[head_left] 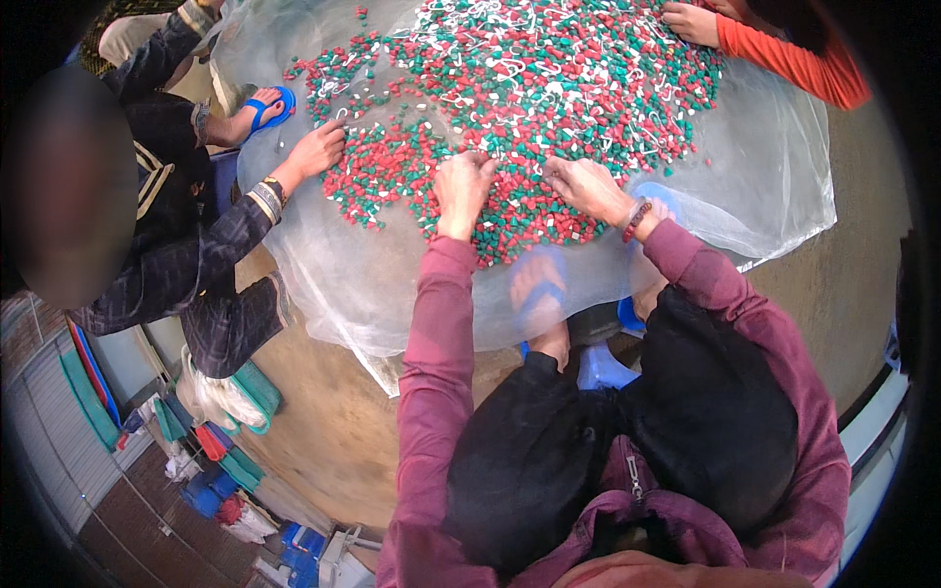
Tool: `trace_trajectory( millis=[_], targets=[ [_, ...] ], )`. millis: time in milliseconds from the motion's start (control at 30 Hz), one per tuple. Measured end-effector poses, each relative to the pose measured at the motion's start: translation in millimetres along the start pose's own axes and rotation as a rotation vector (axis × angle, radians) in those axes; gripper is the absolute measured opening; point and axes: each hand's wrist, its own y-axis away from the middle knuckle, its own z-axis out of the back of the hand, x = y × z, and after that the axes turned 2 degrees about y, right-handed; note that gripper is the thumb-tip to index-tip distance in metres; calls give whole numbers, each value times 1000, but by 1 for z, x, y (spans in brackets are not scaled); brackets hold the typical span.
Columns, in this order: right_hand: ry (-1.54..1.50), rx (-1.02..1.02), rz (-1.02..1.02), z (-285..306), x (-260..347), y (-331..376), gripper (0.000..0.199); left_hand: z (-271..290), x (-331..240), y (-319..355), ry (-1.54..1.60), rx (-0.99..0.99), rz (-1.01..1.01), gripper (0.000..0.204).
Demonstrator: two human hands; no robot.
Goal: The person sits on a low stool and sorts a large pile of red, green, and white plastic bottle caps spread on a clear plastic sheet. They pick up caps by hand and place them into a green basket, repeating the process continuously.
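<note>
Left hand [461, 191]: fingers curled in, thumb against fingertips, down at the pile; cannot tell if a piece is pinched. Right hand [588, 189]: fingers bent, tips nearly together, also at the pile; cannot tell what's in it. Bracelet [637, 220] on the wrist just behind it.

Pile of small red and green pieces [524, 206] lies between both hands, around their fingertips, and spreads well ahead of them. White hooks [510, 69] mixed in, mostly ahead of the hands. Any lettering on pieces too small to tell.

All on a see-through sheet [774, 127], bare area right of the right hand. Left of the left hand, a co-worker's hand [319, 149] at the pile edge. Ahead and right of the right hand, another co-worker's hand [692, 23], orange sleeve [794, 61].
</note>
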Motion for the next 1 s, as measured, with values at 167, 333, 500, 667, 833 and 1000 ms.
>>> trace_trajectory(
  millis=[167,333,500,667,833,1000],
  targets=[
    [-255,-17,-196,22,-1,11,20,-30,-14,-13,-83,-7,-136,28],
    [-11,-67,-132,15,-11,12,29,-27,-15,-13,-34,94,-173,29],
    [300,46,55,-4,-15,-3,25,3,-3,9,567,374,120,22],
    [240,-8,57,-1,-18,-4,20,20,9,27,997,495,358,18],
    [412,26,193,-2,-14,-4,29,18,6,20,1046,485,449,19],
    [328,96,106,0,-12,-19,23,21,4,22,1033,411,307,30]
  ],
)
